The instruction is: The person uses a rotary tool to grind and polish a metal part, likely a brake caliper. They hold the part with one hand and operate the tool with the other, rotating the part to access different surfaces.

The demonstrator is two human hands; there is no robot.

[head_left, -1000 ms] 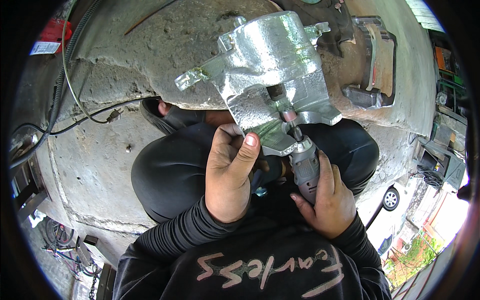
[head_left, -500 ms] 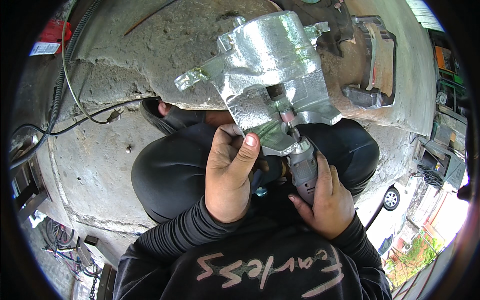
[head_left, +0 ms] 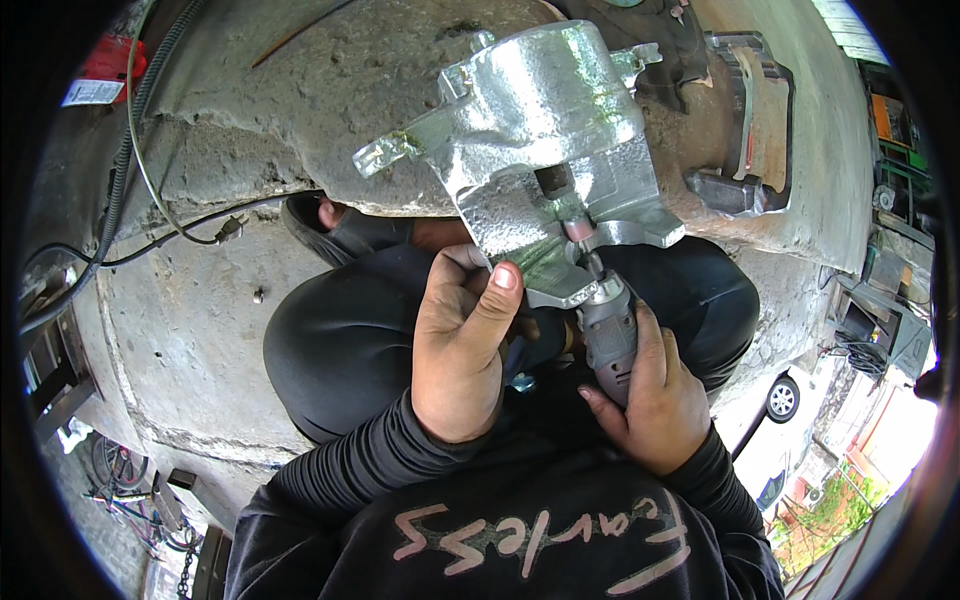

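A silver brake caliper (head_left: 545,110) is held up in front of me, tilted, above my knees. My left hand (head_left: 465,345) grips its near lower corner, thumb on top and the fingers mostly hidden beneath. In my right hand (head_left: 660,405) is a grey rotary tool (head_left: 608,335), wrapped by the fingers and thumb. The tool's pinkish cylindrical bit (head_left: 578,228) sits in the slot of the caliper, close to a square dark opening. I cannot tell whether the bit is spinning.
A black-framed metal part (head_left: 745,125) lies on the concrete at the right, near a dark cloth (head_left: 675,45). Cables and a ribbed hose (head_left: 120,165) run along the left, by a red object (head_left: 105,70). A plug (head_left: 230,230) rests on the floor.
The caliper and tool have shifted very slightly to the right together. Both hands keep their grip.
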